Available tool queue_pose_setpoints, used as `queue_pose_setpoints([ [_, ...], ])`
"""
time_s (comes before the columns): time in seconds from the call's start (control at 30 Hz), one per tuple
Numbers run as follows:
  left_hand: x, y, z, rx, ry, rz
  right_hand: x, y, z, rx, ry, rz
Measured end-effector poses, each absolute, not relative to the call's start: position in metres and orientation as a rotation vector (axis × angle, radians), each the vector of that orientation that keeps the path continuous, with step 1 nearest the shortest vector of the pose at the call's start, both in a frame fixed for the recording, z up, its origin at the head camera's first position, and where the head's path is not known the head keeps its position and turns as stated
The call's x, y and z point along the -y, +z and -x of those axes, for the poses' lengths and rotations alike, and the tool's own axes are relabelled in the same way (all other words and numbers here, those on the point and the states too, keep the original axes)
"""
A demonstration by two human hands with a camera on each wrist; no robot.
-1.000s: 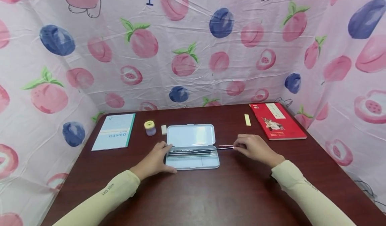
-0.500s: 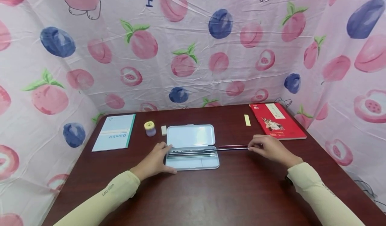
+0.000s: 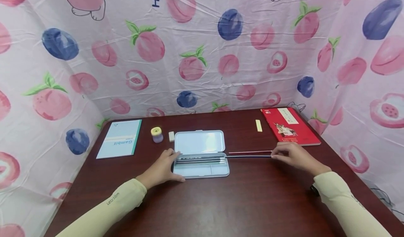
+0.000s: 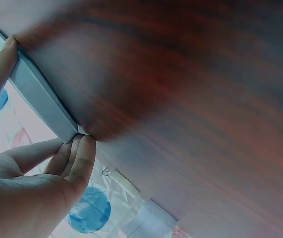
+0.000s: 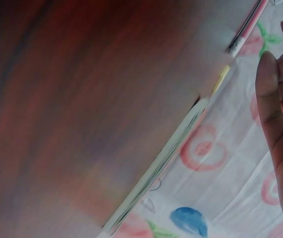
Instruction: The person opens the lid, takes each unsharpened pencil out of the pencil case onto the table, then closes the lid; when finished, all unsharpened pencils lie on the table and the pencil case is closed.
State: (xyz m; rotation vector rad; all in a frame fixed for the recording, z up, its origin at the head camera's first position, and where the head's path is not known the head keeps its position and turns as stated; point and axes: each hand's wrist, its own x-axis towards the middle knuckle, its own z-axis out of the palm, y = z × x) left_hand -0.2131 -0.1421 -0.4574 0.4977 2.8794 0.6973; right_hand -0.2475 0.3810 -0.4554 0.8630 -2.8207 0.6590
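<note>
A pale blue pencil case (image 3: pixel 195 172) lies with its lid raised at the middle of the table, several dark pencils (image 3: pixel 200 160) in its back compartment. My left hand (image 3: pixel 160 168) grips the case's left end, thumb at the near side and fingers at the far side. To the right, my right hand (image 3: pixel 291 156) pinches the end of a thin dark pencil (image 3: pixel 249 156). That pencil's other end reaches the case's right edge. Just behind it a red pencil (image 3: pixel 249 152) lies on the table, its white end (image 5: pixel 236 45) showing in the right wrist view.
Behind the case's left side stand a white eraser (image 3: pixel 172 136) and a yellow-topped jar (image 3: pixel 156 135). A light blue notebook (image 3: pixel 120 138) lies at the left. Back right are a yellow strip (image 3: pixel 258 125) and a red book (image 3: pixel 291 128). A printed curtain (image 3: pixel 202 72) surrounds the table (image 3: pixel 221 205).
My right hand has moved right, drawing the dark pencil out of the case; more of the red pencil shows behind it. My left hand and the case have stayed put.
</note>
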Motion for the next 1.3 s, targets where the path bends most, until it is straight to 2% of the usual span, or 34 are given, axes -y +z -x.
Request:
queue_pose_setpoints([
  [0.47, 0.143, -0.458, 0.214, -2.88, 0.695, -0.498, -0.391, -0.456, 0.248, 2.821, 0.667, -0.913],
  [0.93, 0.144, -0.457, 0.214, -2.877, 0.697, -0.512, -0.38, -0.45, 0.249, 2.906, 0.286, -0.916],
  [1.3, 0.143, -0.458, 0.213, -2.878, 0.686, -0.516, -0.374, -0.452, 0.249, 2.885, 0.214, -0.913],
])
